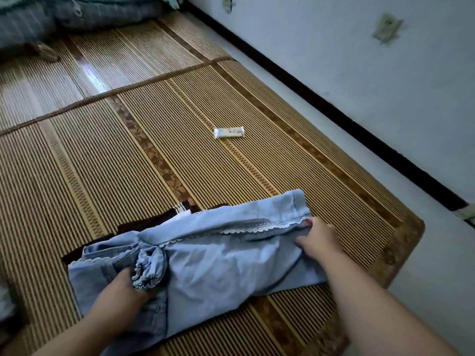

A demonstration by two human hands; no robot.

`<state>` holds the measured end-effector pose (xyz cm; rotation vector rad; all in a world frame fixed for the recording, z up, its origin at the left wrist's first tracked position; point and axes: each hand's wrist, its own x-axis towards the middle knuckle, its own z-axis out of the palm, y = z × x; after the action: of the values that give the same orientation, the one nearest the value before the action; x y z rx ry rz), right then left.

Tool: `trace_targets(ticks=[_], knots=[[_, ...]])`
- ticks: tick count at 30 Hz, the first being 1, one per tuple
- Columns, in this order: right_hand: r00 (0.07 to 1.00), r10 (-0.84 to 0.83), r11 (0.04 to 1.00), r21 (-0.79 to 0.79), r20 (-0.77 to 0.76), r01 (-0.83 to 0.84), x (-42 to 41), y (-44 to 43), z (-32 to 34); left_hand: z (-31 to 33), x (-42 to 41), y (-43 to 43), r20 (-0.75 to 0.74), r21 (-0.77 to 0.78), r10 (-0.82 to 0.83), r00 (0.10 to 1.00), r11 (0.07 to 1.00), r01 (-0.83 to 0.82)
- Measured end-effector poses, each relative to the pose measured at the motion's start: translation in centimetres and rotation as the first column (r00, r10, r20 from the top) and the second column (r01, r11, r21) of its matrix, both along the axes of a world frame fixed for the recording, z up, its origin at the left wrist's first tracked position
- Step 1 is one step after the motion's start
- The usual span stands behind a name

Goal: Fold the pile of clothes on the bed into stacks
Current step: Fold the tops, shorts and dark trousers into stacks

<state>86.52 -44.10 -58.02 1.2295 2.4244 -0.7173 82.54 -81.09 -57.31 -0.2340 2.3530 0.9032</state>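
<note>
Pale blue garment (218,255) lying crumpled on bamboo mat (102,163) atop bed (426,291), partly over dark garment (144,223). Left hand (126,283): fingers curled into bunched ruffle. Right hand (317,238): fingers pinching scalloped edge. Advisable: pull taut, flatten ruffle, square edges before folding.

Blue garment (218,255): soft matt cloth, denim-like, creased, with white scalloped lace trim.
Mat (102,163): thin bamboo-like slats, smooth, glossy sheen at upper left.
Dark garment (144,223): matt, fuzzy cloth.
Packet (228,132): white, slightly shiny wrapper.
Wall (359,60): matt paint.
</note>
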Motion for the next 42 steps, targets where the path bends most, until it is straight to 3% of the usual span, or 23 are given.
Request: trace_targets(ticks=[4, 12, 15, 18, 20, 25, 27, 32, 37, 40, 42], knots=[[0.978, -0.188, 0.968, 0.186, 0.086, 0.169, -0.3, -1.1, -1.1, -0.6, -0.3, -0.3, 0.0, 0.001, -0.043, 0.999, 0.999, 0.043], [0.997, -0.001, 0.998, 0.059, 0.076, -0.003, 2.0, 1.8, 0.0, -0.8, -0.3, -0.5, 0.034, -0.004, -0.035, 0.999, 0.999, 0.035], [0.986, -0.075, 0.994, 0.062, -0.15, 0.085, 2.7, 1.7, 1.8, -0.6, -0.4, -0.6, 0.037, 0.003, -0.035, 0.999, 0.999, 0.035], [0.871, -0.21, 0.966, 0.046, -0.444, 0.255, 4.8, 0.6, 4.6, -0.6, -0.5, -0.6, 0.043, -0.003, -0.06, 0.997, 0.998, 0.06], [0.816, -0.254, 0.954, 0.006, -0.518, 0.301, 7.0, 0.0, 6.1, -0.5, -0.5, -0.6, 0.046, -0.006, -0.055, 0.997, 0.998, 0.055], [0.916, -0.291, 0.957, -0.084, -0.277, 0.279, 10.3, -0.7, 3.3, -0.3, -0.4, -0.3, 0.042, 0.023, -0.068, 0.997, 0.997, 0.067], [0.96, -0.224, 0.974, -0.079, -0.171, 0.213, 10.0, -1.2, 1.5, -0.2, -0.4, -0.3, 0.037, 0.013, -0.048, 0.998, 0.999, 0.048], [0.978, -0.003, 0.944, 0.323, -0.21, 0.072, 6.1, -3.3, 0.4, -0.6, -0.8, -0.6, 0.078, 0.03, -0.064, 0.995, 0.998, 0.062], [0.98, 0.147, 0.986, 0.1, -0.134, -0.134, 0.1, -2.9, -0.2, -1.0, -0.7, -0.7, 0.064, 0.045, -0.032, 0.997, 0.999, 0.029], [0.934, 0.353, 0.936, -0.02, 0.049, -0.353, -1.9, -2.6, -1.5, -1.7, -0.6, -0.9, 0.055, 0.077, -0.032, 0.998, 0.997, 0.028], [0.917, 0.395, 0.918, -0.062, 0.057, -0.392, -2.3, -2.1, -2.2, -2.0, -0.7, -0.9, 0.022, 0.046, -0.032, 0.999, 0.998, 0.031]])
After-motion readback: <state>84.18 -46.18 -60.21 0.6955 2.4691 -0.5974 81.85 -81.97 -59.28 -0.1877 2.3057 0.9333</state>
